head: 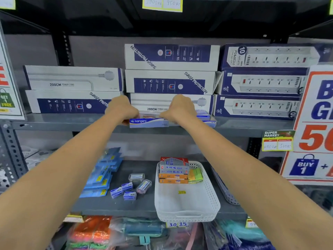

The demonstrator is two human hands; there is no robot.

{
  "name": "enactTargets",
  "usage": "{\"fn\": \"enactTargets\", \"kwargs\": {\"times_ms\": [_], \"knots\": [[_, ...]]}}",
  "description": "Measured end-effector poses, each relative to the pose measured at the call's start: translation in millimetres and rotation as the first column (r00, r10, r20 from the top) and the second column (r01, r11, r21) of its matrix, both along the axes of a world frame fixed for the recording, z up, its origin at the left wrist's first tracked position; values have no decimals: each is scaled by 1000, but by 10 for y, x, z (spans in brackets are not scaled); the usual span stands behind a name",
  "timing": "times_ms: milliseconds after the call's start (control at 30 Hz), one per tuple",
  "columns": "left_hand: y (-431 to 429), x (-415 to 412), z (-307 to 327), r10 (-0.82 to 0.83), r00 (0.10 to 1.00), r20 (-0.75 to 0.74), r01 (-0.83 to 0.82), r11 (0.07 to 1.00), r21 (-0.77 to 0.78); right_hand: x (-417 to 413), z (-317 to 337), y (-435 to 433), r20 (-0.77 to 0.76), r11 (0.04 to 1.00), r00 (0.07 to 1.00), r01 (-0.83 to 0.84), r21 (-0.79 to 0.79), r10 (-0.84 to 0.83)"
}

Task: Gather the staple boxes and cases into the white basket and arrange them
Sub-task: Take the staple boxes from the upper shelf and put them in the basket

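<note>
Grey metal shop shelving [72, 125] fills the view. Both hands, left hand [121, 110] and right hand [180, 109], close on the ends of a long blue-and-white Kangaro staple box [147, 122] at twelve o'clock. Best to lift it level, then lower it to the white perforated plastic basket [187, 204] at six o'clock, beside the boxes already stacked.
</note>
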State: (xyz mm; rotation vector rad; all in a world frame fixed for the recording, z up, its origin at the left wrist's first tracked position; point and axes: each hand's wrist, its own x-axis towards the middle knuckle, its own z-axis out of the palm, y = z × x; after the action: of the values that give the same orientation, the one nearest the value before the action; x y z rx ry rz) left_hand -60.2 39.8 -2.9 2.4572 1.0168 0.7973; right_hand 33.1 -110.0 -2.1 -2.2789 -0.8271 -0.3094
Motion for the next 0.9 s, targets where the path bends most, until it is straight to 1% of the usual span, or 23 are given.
{"fn": "enactTargets", "kwargs": {"times_ms": [167,233,367,667,767,900], "knots": [[-92,-273,-114,1,1000,6,-1,1000,4,-233,-36,-95,-168,993,980,-95,69,106],[-136,-356,-196,8,1000,-2,-8,1000,15,-299,-67,-143,-170,990,977,-115,85,129],[-247,-488,-330,7,999,33,-8,999,36,-366,-144,-268,-112,989,986,-117,89,126],[-626,-605,-581,-26,994,108,23,999,28,-286,-484,-469,-186,994,979,-92,-64,79],[-730,-569,-736,-36,995,95,33,999,26,-235,-611,-519,-191,993,980,-68,-101,48],[-784,-432,-991,-35,999,41,35,999,6,-161,-765,-552,-223,988,975,-42,-148,8]]}}
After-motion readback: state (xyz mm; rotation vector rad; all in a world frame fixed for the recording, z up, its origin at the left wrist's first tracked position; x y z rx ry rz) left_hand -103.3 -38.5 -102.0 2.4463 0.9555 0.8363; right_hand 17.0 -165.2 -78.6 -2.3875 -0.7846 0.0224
